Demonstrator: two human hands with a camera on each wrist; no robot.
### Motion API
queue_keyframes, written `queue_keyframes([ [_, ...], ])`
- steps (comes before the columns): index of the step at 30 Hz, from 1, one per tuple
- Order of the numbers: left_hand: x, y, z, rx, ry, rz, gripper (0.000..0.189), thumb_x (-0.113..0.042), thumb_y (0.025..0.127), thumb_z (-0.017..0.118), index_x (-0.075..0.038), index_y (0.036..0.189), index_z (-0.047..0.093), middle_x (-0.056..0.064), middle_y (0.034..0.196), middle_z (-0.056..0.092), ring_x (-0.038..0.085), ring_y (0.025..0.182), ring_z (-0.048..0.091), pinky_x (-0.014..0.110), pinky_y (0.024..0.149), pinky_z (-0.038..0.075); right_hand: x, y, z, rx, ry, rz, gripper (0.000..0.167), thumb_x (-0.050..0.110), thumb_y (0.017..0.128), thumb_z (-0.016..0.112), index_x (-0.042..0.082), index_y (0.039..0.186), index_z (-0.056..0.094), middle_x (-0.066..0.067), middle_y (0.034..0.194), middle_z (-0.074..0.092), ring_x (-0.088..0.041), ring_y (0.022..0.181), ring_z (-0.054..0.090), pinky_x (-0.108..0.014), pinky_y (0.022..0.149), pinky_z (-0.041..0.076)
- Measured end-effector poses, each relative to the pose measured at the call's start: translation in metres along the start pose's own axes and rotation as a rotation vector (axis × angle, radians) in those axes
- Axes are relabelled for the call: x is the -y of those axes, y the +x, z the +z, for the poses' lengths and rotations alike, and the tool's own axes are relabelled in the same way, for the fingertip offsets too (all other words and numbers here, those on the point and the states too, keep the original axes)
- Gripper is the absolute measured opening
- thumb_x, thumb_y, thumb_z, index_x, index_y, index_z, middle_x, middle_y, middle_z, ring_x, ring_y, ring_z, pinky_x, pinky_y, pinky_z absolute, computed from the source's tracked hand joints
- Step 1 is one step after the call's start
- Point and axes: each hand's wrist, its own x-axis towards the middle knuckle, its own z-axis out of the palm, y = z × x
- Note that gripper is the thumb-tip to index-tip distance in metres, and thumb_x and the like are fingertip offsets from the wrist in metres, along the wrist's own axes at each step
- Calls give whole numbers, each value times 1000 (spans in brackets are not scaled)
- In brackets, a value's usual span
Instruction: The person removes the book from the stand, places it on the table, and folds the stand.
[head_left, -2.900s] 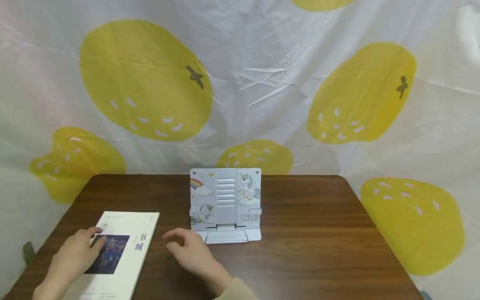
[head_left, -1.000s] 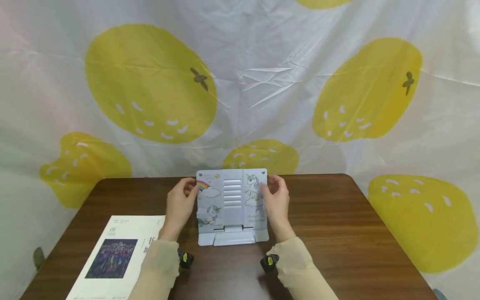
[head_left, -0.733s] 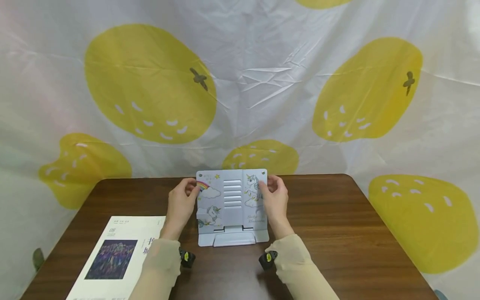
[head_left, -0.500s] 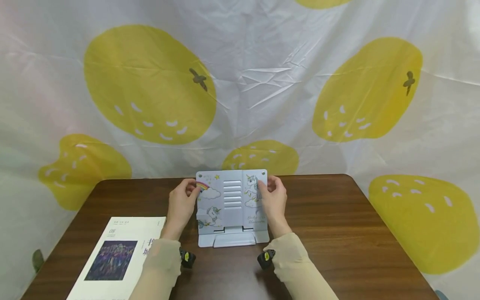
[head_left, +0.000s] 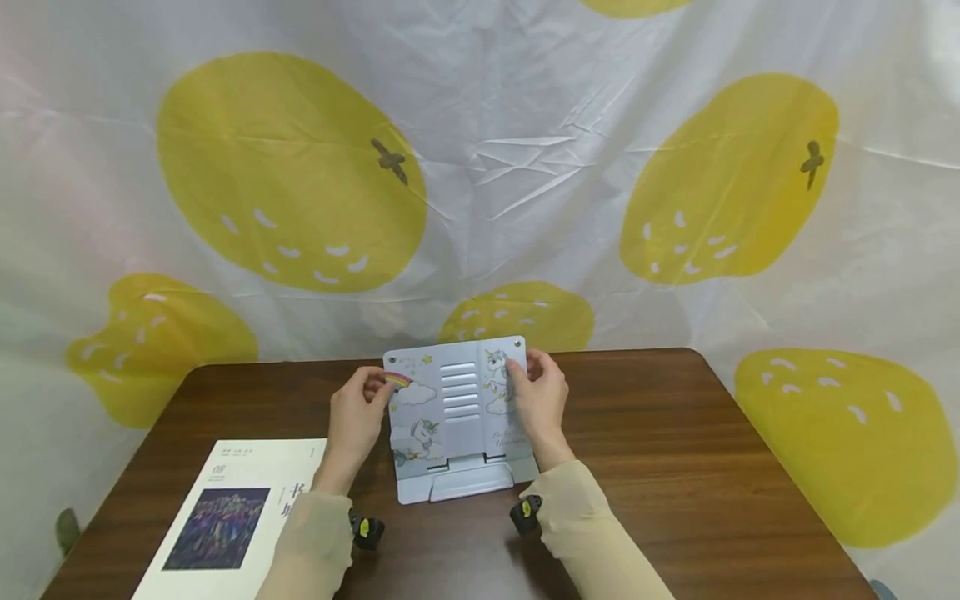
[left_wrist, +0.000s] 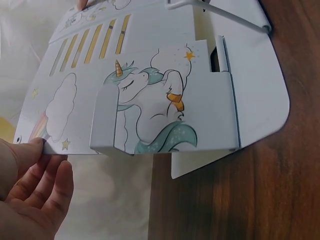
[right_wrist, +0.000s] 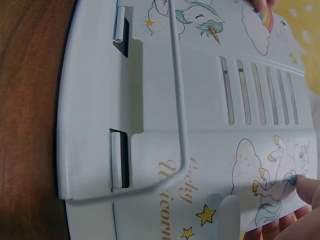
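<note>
A white metal book stand [head_left: 461,417], printed with unicorns, clouds and a rainbow, stands on the table in the head view, turned slightly. My left hand [head_left: 358,417] pinches its left edge near the rainbow, thumb on the front and fingers behind. On the opposite edge, my right hand [head_left: 543,396] grips the panel the same way, its thumb over the upper unicorn. Both wrist views show the stand's hinged base and slotted panel up close; in the right wrist view a white wire bar [right_wrist: 180,100] crosses the front. Fingers behind the panel are partly hidden.
A white-covered book [head_left: 213,525] with a dark picture lies at the table's left, partly under my left forearm. The brown wooden table [head_left: 675,467] extends to the right. Behind it hangs a white curtain [head_left: 525,167] with yellow fruit prints.
Earlier, my left hand was over the book and my right hand hovered beside the stand. Both then took hold of the stand's sides. In the last half second it has turned slightly, its left side nearer.
</note>
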Motion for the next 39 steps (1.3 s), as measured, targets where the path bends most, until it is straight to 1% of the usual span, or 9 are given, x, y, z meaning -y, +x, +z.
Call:
queue_keyframes([
  [3, 0, -2, -3, -5, -6, 11, 18, -9, 93, 68, 0, 107, 64, 11, 88, 65, 21, 78, 62, 23, 62, 50, 2, 3, 4, -1, -17, -11, 28, 16, 85, 77, 3, 109, 70, -7, 87, 63, -21, 79, 57, -33, 72, 45],
  [7, -1, -6, -5, -11, 14, 28, 17, -9, 92, 68, 0, 106, 64, 10, 87, 65, 20, 77, 61, 23, 64, 48, 3, 6, 8, 12, -31, -12, 28, 16, 85, 77, 5, 109, 71, -7, 87, 64, -21, 79, 58, -34, 72, 46],
  [12, -1, -14, -8, -18, 18, 29, 16, -9, 91, 69, 0, 104, 63, 9, 86, 65, 20, 76, 62, 23, 62, 49, 6, 9, 13, 54, -34, -7, 28, 16, 86, 76, 5, 112, 70, -7, 90, 66, -21, 82, 60, -35, 73, 48],
  [16, -2, -20, -10, -32, 11, 31, 15, -7, 90, 70, -1, 103, 63, 8, 85, 66, 18, 74, 63, 22, 63, 49, 9, 12, 17, 85, -38, -31, 28, 15, 87, 75, 4, 112, 70, -8, 90, 67, -22, 82, 61, -36, 73, 49],
  [19, -5, -26, -11, -37, -10, 27, 14, -6, 90, 70, -1, 102, 63, 8, 84, 66, 18, 73, 64, 22, 61, 49, 11, 15, 19, 102, -51, -58, 29, 14, 87, 75, 3, 113, 70, -8, 90, 67, -22, 82, 62, -37, 75, 50],
  [22, -7, -31, -12, -25, -48, 8, 15, -4, 90, 69, 0, 102, 62, 9, 83, 66, 18, 71, 64, 21, 59, 50, 13, 17, 21, 121, -67, -73, 30, 14, 87, 74, 3, 114, 69, -9, 91, 67, -22, 84, 62, -38, 77, 51],
  [30, -11, -43, -10, -14, -131, -30, 17, -1, 89, 69, 0, 103, 61, 12, 84, 65, 22, 70, 66, 22, 58, 54, 18, 20, 22, 186, -90, -71, 30, 15, 89, 72, 3, 116, 68, -12, 99, 68, -25, 90, 64, -38, 79, 53],
  [37, -13, -53, -6, -39, -164, -7, 17, 2, 87, 70, 1, 101, 61, 11, 83, 65, 17, 68, 66, 22, 58, 54, 21, 23, 26, 232, -112, -63, 29, 16, 91, 70, 5, 117, 68, -11, 101, 66, -25, 91, 63, -39, 78, 53],
  [39, -13, -56, -6, -37, -178, -3, 17, 2, 87, 70, 1, 101, 60, 12, 84, 64, 17, 68, 66, 22, 58, 54, 21, 23, 28, 247, -109, -60, 29, 16, 91, 70, 5, 118, 67, -11, 102, 66, -25, 92, 63, -40, 79, 53],
])
